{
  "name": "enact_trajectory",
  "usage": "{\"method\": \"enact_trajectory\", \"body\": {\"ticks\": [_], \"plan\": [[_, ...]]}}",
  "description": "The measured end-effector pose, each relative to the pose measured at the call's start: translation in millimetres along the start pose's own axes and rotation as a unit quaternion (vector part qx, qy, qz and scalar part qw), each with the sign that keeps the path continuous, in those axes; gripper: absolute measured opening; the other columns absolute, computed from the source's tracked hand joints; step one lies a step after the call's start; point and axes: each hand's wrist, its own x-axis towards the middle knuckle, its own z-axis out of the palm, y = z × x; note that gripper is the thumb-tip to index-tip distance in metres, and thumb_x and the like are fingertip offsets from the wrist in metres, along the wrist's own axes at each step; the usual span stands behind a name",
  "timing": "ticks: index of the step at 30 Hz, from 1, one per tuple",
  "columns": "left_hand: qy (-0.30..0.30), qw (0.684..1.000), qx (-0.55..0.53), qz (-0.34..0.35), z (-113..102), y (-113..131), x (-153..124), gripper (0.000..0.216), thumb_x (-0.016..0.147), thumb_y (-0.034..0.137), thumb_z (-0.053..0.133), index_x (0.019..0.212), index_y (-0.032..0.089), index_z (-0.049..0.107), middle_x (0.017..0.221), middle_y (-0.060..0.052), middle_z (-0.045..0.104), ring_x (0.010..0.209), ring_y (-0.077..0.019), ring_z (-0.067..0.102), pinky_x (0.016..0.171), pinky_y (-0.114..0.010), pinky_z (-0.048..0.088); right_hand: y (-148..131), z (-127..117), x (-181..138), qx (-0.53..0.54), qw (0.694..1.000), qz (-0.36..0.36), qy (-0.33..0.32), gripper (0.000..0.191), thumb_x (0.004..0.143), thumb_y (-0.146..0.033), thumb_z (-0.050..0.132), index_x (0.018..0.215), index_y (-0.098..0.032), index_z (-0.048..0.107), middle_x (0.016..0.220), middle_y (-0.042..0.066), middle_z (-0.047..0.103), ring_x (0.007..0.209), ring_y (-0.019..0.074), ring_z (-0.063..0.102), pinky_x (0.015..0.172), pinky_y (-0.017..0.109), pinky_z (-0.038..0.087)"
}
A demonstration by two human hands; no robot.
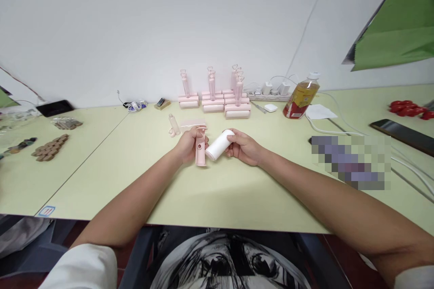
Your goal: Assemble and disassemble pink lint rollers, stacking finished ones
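My left hand (188,143) is closed round a pink lint-roller holder (200,150), held upright just above the pale green table (220,189). My right hand (244,146) grips a white paper roll (219,144), its near end touching the pink holder. Both hands meet at the middle of the table. Just beyond my left hand lie a loose pink handle (174,125) and a pink cover piece (193,123).
Several assembled pink rollers (224,99) stand in a group at the back. A bottle of yellow drink (301,97), a power strip (271,92) and white cables lie to the right, a phone (403,134) and red pieces (408,108) far right. Brown pieces (50,146) lie at left.
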Motion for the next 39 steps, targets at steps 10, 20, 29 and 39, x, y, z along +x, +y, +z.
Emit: {"method": "enact_trajectory", "body": {"ticks": [10,20,29,39], "plan": [[0.037,0.999,0.020,-0.009,3.7,-7.8,3.8,0.029,0.080,0.042,0.058,0.101,0.022,0.058,0.062,0.002,0.053,0.052,-0.0153,0.057,0.049,-0.029,0.048,3.0,2.9,-2.3,-0.029,1.000,-0.003,-0.011,0.033,0.078,-0.026,0.074,0.107,-0.019,0.059,0.071,-0.001,0.062,0.055,0.0114,0.058,0.047,0.023,0.053],[0.074,0.992,0.094,0.049,22.6,-14.8,-3.8,0.020,0.091,0.038,0.054,0.104,0.022,0.053,0.066,0.003,0.049,0.057,-0.0114,0.050,0.054,-0.022,0.043,8.4,6.4,-2.1,-0.101,0.994,-0.038,0.003,0.045,0.078,-0.040,0.076,0.108,-0.021,0.050,0.068,-0.003,0.063,0.053,0.0117,0.059,0.049,0.025,0.053],[0.089,0.987,0.115,0.073,28.7,-21.7,-6.8,0.020,0.095,0.038,0.049,0.109,0.023,0.046,0.074,0.003,0.050,0.060,-0.0112,0.049,0.056,-0.022,0.043,10.2,21.3,-9.6,-0.168,0.984,-0.065,0.009,0.068,0.068,-0.031,0.084,0.121,-0.027,0.042,0.103,0.001,0.060,0.090,0.0170,0.064,0.076,0.032,0.057],[0.032,0.974,0.178,0.139,14.5,-21.0,0.5,0.030,0.092,0.042,0.053,0.113,0.022,0.045,0.080,0.001,0.055,0.067,-0.0123,0.053,0.064,-0.025,0.047,9.3,28.1,-14.2,-0.208,0.976,-0.056,-0.023,0.074,0.068,-0.024,0.076,0.127,-0.029,0.032,0.105,0.002,0.055,0.084,0.0184,0.064,0.072,0.038,0.057]]}}
